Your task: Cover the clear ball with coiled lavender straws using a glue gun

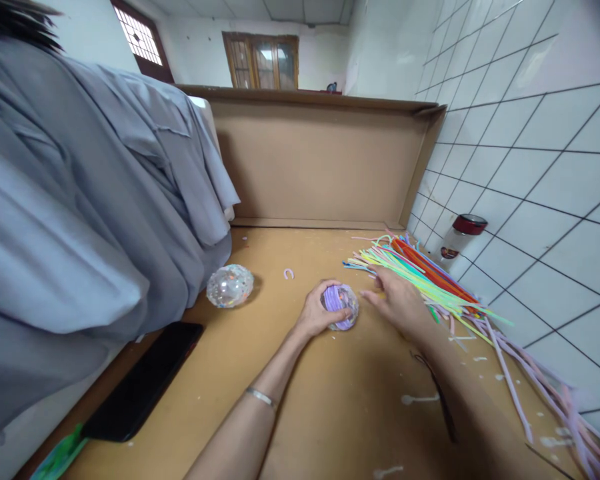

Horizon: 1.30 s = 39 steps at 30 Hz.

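My left hand (316,313) is wrapped round a small clear ball (351,308) that has purple fuzzy strips across its near side. The ball stays low over the brown table. To its right, my right hand (396,301) is apart from the ball, thumb and fingers spread with nothing seen between them. Its fingertips are close to a pile of coloured pipe cleaners (410,267) in green, yellow, pink, orange and purple. Another clear ball with coloured specks (230,286) rests on the table at the left. A small pink curved piece (289,274) lies between that ball and my left hand.
A black phone-like slab (145,380) lies at the left edge, beside draped grey cloth (105,200). A cardboard panel (320,160) stands at the back. At the tiled wall is a red-lidded jar (463,237). Long purple pipe cleaners (513,387) trail down the right side.
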Available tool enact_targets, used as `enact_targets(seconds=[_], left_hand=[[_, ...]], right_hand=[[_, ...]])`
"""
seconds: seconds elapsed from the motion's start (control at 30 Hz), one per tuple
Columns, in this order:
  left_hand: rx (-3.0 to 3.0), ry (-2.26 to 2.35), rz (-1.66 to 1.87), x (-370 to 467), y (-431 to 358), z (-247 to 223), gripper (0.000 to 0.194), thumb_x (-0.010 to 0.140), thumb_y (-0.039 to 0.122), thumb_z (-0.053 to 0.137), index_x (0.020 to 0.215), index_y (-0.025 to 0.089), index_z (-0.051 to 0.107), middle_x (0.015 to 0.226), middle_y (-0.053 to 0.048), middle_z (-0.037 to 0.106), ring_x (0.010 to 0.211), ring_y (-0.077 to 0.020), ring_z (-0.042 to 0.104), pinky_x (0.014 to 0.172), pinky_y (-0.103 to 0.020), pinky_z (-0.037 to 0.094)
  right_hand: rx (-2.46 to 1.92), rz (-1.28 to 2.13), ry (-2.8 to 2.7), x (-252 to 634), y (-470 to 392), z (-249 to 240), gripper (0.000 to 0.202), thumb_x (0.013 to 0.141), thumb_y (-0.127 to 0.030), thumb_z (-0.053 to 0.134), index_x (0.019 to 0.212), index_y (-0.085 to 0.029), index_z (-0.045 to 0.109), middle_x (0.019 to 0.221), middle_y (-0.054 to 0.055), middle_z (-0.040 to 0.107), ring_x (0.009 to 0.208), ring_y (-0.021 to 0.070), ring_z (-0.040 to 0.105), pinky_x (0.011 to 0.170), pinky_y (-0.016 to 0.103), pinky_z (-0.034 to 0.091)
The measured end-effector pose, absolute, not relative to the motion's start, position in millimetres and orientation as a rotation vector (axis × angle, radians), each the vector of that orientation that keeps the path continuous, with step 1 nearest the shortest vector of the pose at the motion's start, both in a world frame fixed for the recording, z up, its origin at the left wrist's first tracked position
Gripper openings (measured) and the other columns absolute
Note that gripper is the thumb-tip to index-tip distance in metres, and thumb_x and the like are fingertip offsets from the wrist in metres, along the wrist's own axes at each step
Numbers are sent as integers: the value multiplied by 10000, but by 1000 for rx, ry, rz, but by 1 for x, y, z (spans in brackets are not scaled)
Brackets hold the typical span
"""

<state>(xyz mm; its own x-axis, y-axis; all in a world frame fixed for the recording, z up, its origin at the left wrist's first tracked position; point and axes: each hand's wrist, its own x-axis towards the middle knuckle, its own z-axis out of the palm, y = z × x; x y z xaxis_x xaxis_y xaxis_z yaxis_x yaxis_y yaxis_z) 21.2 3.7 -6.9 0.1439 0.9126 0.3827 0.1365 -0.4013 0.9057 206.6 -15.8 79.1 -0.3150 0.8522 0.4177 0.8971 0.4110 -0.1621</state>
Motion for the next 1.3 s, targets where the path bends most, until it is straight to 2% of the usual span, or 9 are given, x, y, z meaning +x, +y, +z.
enact_targets(seconds=[0.1, 0.2, 0.37, 0.57, 0.9, 1.3], left_hand=[[1745, 996, 1359, 23, 3, -6, 563, 545, 207, 771, 1074, 175, 578, 1096, -66, 612, 1011, -219, 593, 933, -348, 457], [1777, 977, 1376, 24, 2, -5, 540, 541, 205, 773, 1046, 162, 583, 1088, -74, 610, 1022, -227, 590, 943, -359, 454], [1743, 1019, 1349, 23, 2, -3, 554, 548, 241, 780, 1062, 165, 586, 1069, -70, 614, 993, -220, 600, 916, -346, 464], [1703, 1037, 1336, 20, 2, -4, 555, 559, 258, 770, 1071, 174, 575, 1088, -66, 613, 1006, -217, 594, 932, -344, 454], [1654, 1031, 1313, 19, 1, -2, 554, 553, 252, 766, 1064, 175, 567, 1089, -55, 624, 1006, -214, 594, 912, -326, 461], [1661, 1007, 1313, 19, -1, 0, 557, 555, 266, 764, 1062, 163, 556, 1068, -62, 627, 990, -214, 594, 899, -330, 458]], right_hand=[[-1167, -92, -2277, 188, -28, 81, 357, 851, -291, 558, 1190, -178, 569, 1026, 117, 645, 914, 232, 602, 793, 355, 459], [-1057, -41, -2280, 179, -31, 76, 191, 877, -201, 497, 966, -183, 665, 867, 89, 660, 844, 214, 603, 758, 338, 452], [-970, 194, -2111, 182, -31, 76, 142, 850, -156, 517, 853, -184, 656, 819, 44, 682, 759, 157, 624, 699, 266, 458], [-973, 412, -2063, 184, -28, 76, 124, 822, -181, 545, 774, -184, 659, 776, 33, 690, 727, 148, 628, 669, 249, 465], [-988, 629, -2053, 189, -17, 60, 92, 786, -171, 540, 769, -183, 630, 860, 46, 705, 816, 170, 642, 784, 305, 478], [-1059, 538, -2183, 192, -22, 67, 120, 800, -148, 512, 783, -180, 626, 854, 42, 697, 815, 164, 629, 766, 275, 456]])
